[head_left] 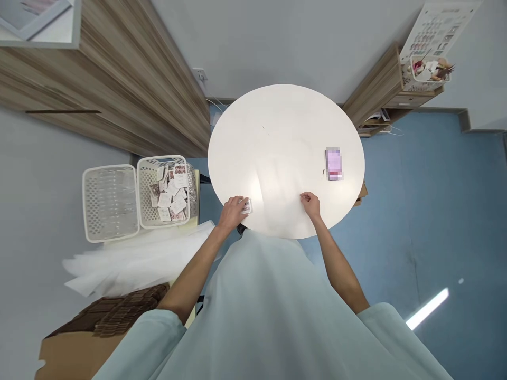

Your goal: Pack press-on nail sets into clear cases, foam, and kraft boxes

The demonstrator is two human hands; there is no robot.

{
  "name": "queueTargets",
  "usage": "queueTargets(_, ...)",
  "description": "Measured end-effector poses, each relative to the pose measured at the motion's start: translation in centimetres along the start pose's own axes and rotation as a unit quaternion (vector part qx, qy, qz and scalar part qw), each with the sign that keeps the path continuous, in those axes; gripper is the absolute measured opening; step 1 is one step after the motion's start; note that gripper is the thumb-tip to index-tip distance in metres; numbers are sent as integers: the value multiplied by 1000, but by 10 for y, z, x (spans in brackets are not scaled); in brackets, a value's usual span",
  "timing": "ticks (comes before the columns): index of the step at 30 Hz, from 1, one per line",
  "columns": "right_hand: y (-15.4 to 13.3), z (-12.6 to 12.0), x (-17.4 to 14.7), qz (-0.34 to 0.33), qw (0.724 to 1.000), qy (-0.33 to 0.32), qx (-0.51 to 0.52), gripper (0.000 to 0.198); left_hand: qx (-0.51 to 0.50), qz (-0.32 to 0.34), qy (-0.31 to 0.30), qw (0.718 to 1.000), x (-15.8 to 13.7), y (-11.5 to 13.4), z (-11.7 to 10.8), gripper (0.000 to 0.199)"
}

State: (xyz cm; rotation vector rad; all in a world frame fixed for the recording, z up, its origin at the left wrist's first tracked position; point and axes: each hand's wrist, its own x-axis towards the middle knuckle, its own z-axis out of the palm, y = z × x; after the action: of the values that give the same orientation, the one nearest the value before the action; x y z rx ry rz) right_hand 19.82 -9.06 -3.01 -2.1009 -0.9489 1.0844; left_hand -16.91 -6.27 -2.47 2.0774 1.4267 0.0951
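Observation:
My left hand (232, 213) rests at the near left edge of the white oval table (285, 111). Its fingers and thumb close around a small clear-and-white packet (246, 206) with dark reddish round shapes in it, partly covered by the hand. Nearer the table's middle front, my right hand (311, 205) touches the tabletop with thumb and fingertips pinched together. Whatever may be between those fingertips is too small to make out. On the right of the table lies a blurred pink-purple thing (334, 163), apart from both hands.
Left of the table stand a white basket (143, 203) of small packets and another basket (91, 211) holding clear plastic pieces. White sheets (130, 264) and brown cardboard (83, 353) lie below them. Wooden cabinets (130, 68) flank the table, and a filled basket (415, 84) stands far right.

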Motion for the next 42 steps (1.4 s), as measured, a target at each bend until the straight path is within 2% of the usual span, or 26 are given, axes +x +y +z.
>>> queueTargets(3,4,0,0,-4,1000,7,-11,18,-6,7,2,1000,2,8,-1,59)
queueTargets(7,7,4,0,-13,1000,19,-17,20,-34,42,15,998,12,42,4,63)
queueTargets(12,5,12,2,-36,998,32,-32,24,-30,97,-16,995,35,91,30,68)
queueTargets(16,3,15,-2,-40,998,33,-42,27,-13,100,-35,994,48,110,55,67)
queueTargets(20,10,7,-17,-28,998,46,-36,43,-31,87,-39,995,49,109,68,66)
queueTargets(24,26,-5,-38,9,999,26,-44,52,-36,95,-35,994,43,100,70,79)
queueTargets(28,39,-14,-54,25,998,18,-47,46,-62,86,-31,994,34,90,69,87)
queueTargets(32,39,-16,-63,28,998,12,-46,32,-82,71,-29,994,29,87,70,84)
queueTargets(37,22,-15,-72,-8,999,0,-53,29,-92,70,-21,993,28,88,71,80)
queueTargets(42,-1,-3,-83,-88,993,-29,-69,28,-95,68,-25,993,29,90,70,83)
